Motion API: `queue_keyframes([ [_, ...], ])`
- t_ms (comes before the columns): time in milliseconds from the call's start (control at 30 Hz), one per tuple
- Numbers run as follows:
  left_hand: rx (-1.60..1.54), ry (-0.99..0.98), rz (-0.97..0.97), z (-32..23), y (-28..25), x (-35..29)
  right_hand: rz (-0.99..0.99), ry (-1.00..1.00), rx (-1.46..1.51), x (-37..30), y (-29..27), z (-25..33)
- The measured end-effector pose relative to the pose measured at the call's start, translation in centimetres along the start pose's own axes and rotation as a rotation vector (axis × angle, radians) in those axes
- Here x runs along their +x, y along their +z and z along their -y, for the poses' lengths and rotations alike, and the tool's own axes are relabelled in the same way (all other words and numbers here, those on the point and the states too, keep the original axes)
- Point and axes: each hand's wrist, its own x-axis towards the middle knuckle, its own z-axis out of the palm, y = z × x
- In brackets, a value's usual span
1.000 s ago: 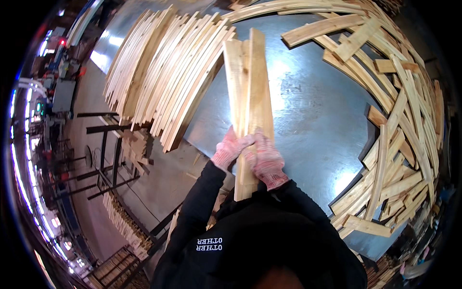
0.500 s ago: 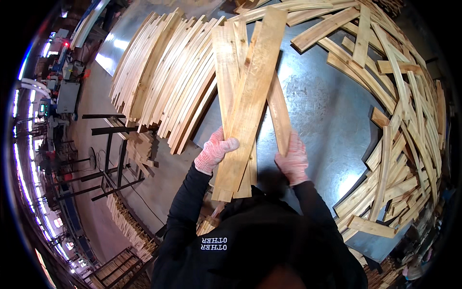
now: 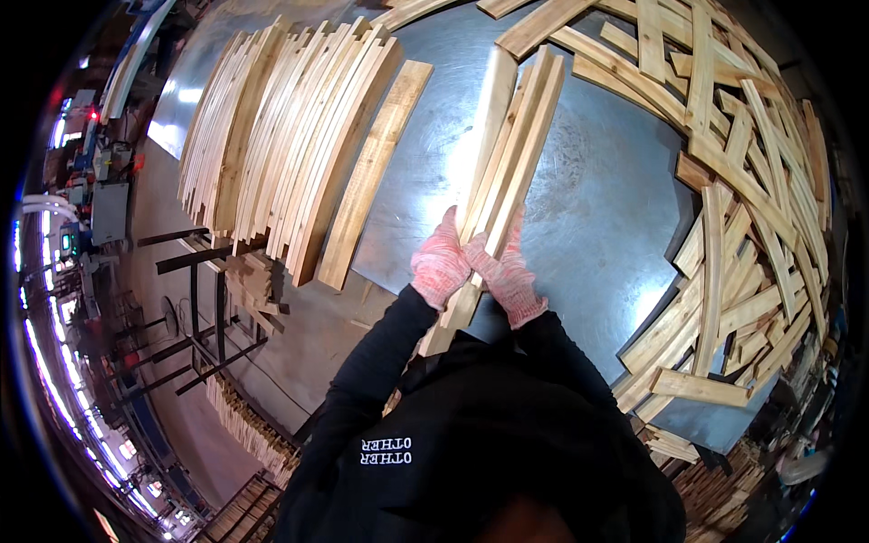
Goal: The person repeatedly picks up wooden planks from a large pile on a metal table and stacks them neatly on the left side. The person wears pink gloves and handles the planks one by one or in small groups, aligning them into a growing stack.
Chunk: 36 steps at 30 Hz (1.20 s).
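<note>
Both my hands, in pink-and-white knit gloves, close round a small bundle of wooden boards (image 3: 512, 136) stood on edge side by side. My left hand (image 3: 441, 261) grips the bundle's left side near its lower end. On the right side, my right hand (image 3: 509, 276) wraps it, with the thumb across the top edges. The boards point away from me over the shiny metal table (image 3: 588, 181). To the left, one board (image 3: 376, 172) lies flat beside a long row of boards (image 3: 290, 136) packed together on edge.
A loose, crisscrossed heap of boards (image 3: 760, 208) covers the table's right and far sides. A black metal frame (image 3: 195, 308) stands left of the table, above the floor. More stacked wood (image 3: 244, 425) sits at lower left, and machinery (image 3: 109, 208) lines the far left.
The fanned, crossed boards are now gathered into an upright bundle. My right hand has moved left to meet my left hand on it. One board now lies flat beside the row.
</note>
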Motion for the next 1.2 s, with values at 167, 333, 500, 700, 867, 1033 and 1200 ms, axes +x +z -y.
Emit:
queue_keyframes([
  [167, 0.128, -0.067, 0.102, -2.1, 0.9, -1.6, 0.233, 0.126, 0.077, 0.2, -4.7, 2.1],
  [333, 0.303, -0.064, -0.001, -4.1, 4.3, -2.9, 0.568, 0.195, -0.948, -1.5, -8.3, 5.1],
  [500, 0.210, -0.034, -0.063, -3.5, 5.2, -1.6, 0.597, -0.113, -1.042, 2.1, -12.8, 2.6],
  [700, -1.396, -0.336, 0.377, -0.8, 0.0, -0.6, 0.364, -0.146, -0.312, 5.1, -7.3, 4.1],
  [867, -1.154, -0.280, 0.054, 3.3, 1.1, 0.1, 0.219, 0.042, -0.160, 6.2, -2.8, 3.4],
  [1033, -0.008, -0.316, -0.022, 5.5, -0.3, 1.6, 0.175, -0.004, -0.788, 7.7, -2.6, 3.7],
  [1200, 0.895, -0.032, -0.687, 3.4, -8.1, 2.5, 0.192, 0.028, -0.769, 7.6, -3.3, 3.4],
])
